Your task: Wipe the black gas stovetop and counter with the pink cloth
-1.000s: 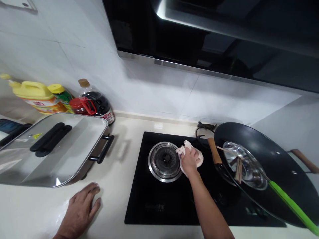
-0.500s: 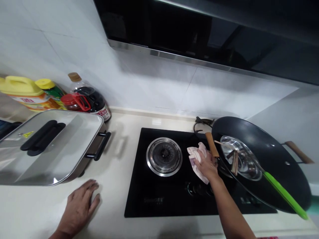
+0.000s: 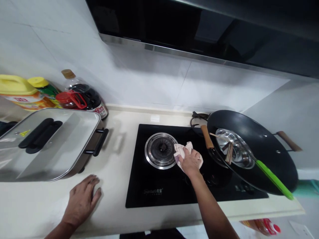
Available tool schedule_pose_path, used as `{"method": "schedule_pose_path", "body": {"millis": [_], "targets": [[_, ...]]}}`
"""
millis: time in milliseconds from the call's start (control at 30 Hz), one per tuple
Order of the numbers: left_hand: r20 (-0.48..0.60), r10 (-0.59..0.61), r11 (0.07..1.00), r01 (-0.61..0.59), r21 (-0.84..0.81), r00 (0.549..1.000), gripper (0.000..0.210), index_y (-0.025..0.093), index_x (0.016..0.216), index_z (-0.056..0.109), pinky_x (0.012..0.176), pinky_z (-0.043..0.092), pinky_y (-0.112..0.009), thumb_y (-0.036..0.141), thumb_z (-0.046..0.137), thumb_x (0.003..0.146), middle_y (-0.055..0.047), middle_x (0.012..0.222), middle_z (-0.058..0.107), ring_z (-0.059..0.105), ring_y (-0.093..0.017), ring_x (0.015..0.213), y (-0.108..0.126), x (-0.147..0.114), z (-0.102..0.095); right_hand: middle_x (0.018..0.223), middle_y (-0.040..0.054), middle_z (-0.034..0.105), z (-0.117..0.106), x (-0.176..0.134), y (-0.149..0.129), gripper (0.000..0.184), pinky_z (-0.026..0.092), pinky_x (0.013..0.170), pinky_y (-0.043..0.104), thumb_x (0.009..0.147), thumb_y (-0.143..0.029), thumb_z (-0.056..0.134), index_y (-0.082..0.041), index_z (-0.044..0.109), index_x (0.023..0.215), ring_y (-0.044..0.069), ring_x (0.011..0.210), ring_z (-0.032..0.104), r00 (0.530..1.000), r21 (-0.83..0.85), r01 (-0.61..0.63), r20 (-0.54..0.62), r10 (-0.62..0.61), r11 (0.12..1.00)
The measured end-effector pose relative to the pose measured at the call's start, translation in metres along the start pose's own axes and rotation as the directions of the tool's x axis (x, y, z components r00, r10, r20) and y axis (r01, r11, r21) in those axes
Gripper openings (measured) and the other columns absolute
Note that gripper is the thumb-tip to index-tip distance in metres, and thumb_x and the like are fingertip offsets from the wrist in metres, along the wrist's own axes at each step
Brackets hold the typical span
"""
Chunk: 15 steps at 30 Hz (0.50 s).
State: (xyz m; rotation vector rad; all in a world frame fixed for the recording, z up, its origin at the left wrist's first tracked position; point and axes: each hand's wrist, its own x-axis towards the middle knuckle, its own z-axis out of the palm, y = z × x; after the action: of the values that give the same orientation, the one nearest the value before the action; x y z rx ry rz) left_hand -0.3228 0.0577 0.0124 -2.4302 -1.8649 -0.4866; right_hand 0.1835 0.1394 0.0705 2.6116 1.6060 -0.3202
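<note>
My right hand (image 3: 191, 162) presses a crumpled pale pink cloth (image 3: 179, 151) onto the black glass cooktop (image 3: 149, 181), its fingers bent over the fabric. The cloth lies against the right side of the round left burner (image 3: 161, 151). Fingers loosely spread, my left hand (image 3: 82, 199) rests on the white countertop (image 3: 112, 186) and holds nothing. In front of it is a wide electric pan with a glass lid (image 3: 72, 132). To the right of the cloth, a large black wok (image 3: 269, 149) covers the other burner.
Inside the wok are a steel bowl (image 3: 223, 134) and a green-handled utensil (image 3: 274, 179). A round black pan support (image 3: 196, 119) leans behind the cooktop. Bottles, including a dark sauce bottle (image 3: 92, 96), line the back left wall. A range hood (image 3: 159, 30) hangs overhead.
My right hand has slid the cloth left, from beside the wok handle to the edge of the left burner. My left hand stays on the countertop. The view has shifted slightly.
</note>
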Motion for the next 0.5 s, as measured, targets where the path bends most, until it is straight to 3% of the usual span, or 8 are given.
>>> {"method": "schedule_pose_path", "body": {"millis": [167, 300, 367, 500], "targets": [[0.041, -0.043, 0.999, 0.043, -0.003, 0.998, 0.043, 0.019, 0.116, 0.071, 0.1, 0.048, -0.048, 0.048, 0.044, 0.098, -0.016, 0.132, 0.071, 0.063, -0.033, 0.126, 0.0, -0.002, 0.001, 0.143, 0.0174, 0.05, 0.026, -0.063, -0.023, 0.049, 0.037, 0.108, 0.057, 0.097, -0.047, 0.06, -0.028, 0.063, 0.143, 0.04, 0.129, 0.044, 0.978, 0.039, 0.161, -0.142, -0.154, 0.986], [0.055, -0.065, 0.998, 0.066, -0.012, 0.996, 0.044, 0.019, 0.115, 0.071, 0.102, 0.048, -0.049, 0.049, 0.044, 0.098, -0.016, 0.133, 0.07, 0.062, -0.033, 0.127, 0.0, -0.002, 0.002, 0.146, 0.0154, 0.051, 0.044, -0.115, -0.039, 0.05, 0.034, 0.111, 0.061, 0.091, -0.046, 0.07, -0.031, 0.066, 0.138, 0.04, 0.129, 0.046, 0.944, 0.114, 0.323, -0.113, -0.311, 0.94], [0.052, -0.07, 0.997, 0.071, -0.018, 0.996, 0.044, 0.019, 0.115, 0.071, 0.102, 0.048, -0.049, 0.049, 0.043, 0.098, -0.016, 0.134, 0.07, 0.062, -0.034, 0.127, 0.0, -0.002, 0.002, 0.151, 0.013, 0.049, 0.049, -0.133, -0.056, 0.054, 0.031, 0.114, 0.064, 0.087, -0.048, 0.074, -0.035, 0.065, 0.139, 0.041, 0.133, 0.044, 0.898, 0.171, 0.439, -0.056, -0.436, 0.882], [0.052, -0.069, 0.997, 0.07, -0.018, 0.996, 0.044, 0.019, 0.115, 0.071, 0.101, 0.048, -0.048, 0.048, 0.042, 0.099, -0.016, 0.133, 0.07, 0.063, -0.033, 0.127, 0.0, -0.001, 0.001, 0.161, 0.0122, 0.04, 0.051, -0.148, -0.1, 0.063, 0.027, 0.118, 0.067, 0.088, -0.057, 0.072, -0.035, 0.058, 0.145, 0.043, 0.145, 0.033, 0.731, 0.235, 0.662, 0.006, -0.682, 0.712]]}}
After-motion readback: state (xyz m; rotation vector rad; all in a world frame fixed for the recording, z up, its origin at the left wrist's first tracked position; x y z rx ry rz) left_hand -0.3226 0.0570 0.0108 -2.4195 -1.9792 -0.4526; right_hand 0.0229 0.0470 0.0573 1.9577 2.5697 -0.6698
